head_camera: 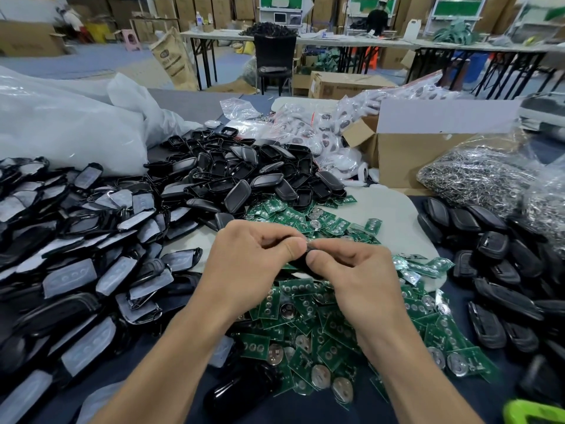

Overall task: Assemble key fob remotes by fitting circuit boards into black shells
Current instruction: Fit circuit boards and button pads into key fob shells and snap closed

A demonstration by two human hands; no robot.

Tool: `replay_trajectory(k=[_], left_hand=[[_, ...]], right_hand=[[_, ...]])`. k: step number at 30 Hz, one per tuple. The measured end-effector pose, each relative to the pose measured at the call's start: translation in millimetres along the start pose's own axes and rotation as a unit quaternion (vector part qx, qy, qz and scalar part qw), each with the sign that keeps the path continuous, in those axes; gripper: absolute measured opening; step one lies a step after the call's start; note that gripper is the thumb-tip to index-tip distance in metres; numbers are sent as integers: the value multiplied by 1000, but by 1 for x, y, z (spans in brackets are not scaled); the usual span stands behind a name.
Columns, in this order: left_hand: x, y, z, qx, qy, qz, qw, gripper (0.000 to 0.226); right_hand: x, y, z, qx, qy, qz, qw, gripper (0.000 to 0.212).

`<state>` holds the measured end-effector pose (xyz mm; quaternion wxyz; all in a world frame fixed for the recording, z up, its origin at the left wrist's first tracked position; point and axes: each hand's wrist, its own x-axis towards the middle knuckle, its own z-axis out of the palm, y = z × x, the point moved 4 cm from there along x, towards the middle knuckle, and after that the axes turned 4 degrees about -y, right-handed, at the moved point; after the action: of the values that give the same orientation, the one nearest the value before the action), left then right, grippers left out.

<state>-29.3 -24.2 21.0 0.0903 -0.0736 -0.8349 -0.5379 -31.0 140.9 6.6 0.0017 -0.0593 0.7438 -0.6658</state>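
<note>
The left hand (244,264) and right hand (351,270) both close their grip on the small black plastic shell (301,266), pinching its edges above the near heap of green circuit boards (305,316); it seems light, rigid and slippery.

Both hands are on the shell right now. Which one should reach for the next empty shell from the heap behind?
Left, probably. The left hand sits nearest the heap of empty shells, just beyond its knuckles; the right hand would have to cross over. Both now grip the black shell.
</note>
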Motion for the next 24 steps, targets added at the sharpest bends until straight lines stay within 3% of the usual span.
replay_trajectory(k=[4,6,11,15,24], left_hand=[[-2,-3,16,-138,-19,-44,989,14],[-3,-3,23,-177,-21,-54,983,13],[-7,2,32,-290,38,-92,952,21],[-7,7,30,-283,81,-71,953,24],[-5,2,26,-269,44,-85,958,28]], right_hand=[[-2,6,6,237,36,80,968,13],[-3,10,10,291,41,106,950,8],[-1,10,15,235,-3,103,967,16],[0,12,18,190,-25,77,978,15],[-3,10,16,194,-26,75,978,14]])
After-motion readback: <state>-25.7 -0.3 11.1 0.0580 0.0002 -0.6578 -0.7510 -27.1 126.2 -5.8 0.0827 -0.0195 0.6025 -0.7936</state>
